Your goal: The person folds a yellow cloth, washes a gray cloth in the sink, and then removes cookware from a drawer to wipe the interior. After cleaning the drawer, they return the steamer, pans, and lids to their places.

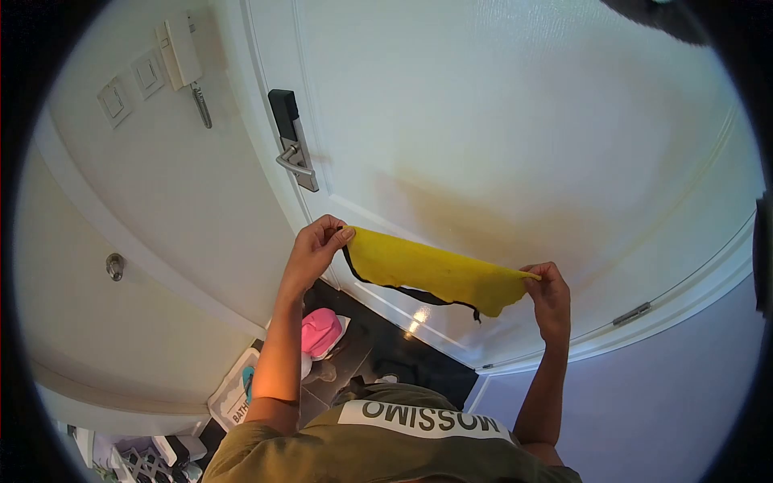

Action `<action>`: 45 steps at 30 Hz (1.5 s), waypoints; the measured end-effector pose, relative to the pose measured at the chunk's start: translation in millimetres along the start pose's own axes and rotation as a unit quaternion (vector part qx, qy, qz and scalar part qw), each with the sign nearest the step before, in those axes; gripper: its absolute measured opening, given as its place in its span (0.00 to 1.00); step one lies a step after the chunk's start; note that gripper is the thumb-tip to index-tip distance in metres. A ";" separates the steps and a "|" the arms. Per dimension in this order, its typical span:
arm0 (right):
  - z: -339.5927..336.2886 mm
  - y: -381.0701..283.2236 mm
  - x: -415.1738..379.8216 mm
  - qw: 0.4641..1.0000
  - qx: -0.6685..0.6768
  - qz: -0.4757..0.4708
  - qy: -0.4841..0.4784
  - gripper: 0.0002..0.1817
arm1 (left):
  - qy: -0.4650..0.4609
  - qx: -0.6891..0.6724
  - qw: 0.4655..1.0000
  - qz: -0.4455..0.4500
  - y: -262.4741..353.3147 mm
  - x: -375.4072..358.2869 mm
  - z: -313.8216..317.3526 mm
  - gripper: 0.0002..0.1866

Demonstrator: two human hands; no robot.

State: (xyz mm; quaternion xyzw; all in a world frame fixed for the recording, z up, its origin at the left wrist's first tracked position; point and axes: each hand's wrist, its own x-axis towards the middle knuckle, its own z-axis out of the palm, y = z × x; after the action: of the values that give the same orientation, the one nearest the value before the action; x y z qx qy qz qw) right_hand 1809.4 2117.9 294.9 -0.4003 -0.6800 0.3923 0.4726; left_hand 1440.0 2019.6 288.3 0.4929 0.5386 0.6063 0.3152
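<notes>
I hold a yellow cloth [435, 272] with a thin black edge stretched between both hands in front of a white door [515, 121]. My left hand [316, 248] pinches the cloth's left corner, raised a little higher. My right hand [549, 291] grips the right corner, lower down. The cloth hangs flat between them, close to the door's surface. My olive shirt with white lettering [419, 439] fills the bottom of the view.
A metal lever handle with a dark lock plate [291, 145] is on the door at upper left. Wall switches and a hanging key [173, 68] sit beside the frame. A pink object [320, 332] and a bath mat [235, 393] lie on the dark floor.
</notes>
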 end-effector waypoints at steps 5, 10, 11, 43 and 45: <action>5.9 -10.9 12.9 0.972 0.185 0.107 -0.098 0.06 | -0.006 -0.220 0.966 -0.134 11.7 8.1 -4.3 0.10; 52.9 2.2 7.9 0.994 -0.086 -0.039 0.052 0.07 | -0.084 -0.282 0.930 -0.222 -15.0 -15.0 16.0 0.16; 61.5 2.8 2.3 0.994 -0.086 -0.035 0.049 0.07 | -0.082 -0.283 0.929 -0.226 -19.1 -18.0 20.0 0.16; 105.7 -13.3 -46.3 0.833 0.519 0.187 -0.036 0.10 | -0.106 -0.107 0.989 -0.003 1.1 -45.0 120.3 0.09; 101.0 -23.3 -47.9 0.876 0.443 0.177 -0.070 0.09 | -0.103 -0.141 0.985 -0.019 3.0 -43.1 119.7 0.06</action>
State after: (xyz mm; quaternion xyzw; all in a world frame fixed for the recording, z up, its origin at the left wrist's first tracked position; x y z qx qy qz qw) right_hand 1719.8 2049.8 275.6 -0.2341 -0.3841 0.7570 0.4739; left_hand 1566.2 2020.6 272.1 0.4933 0.4218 0.6162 0.4462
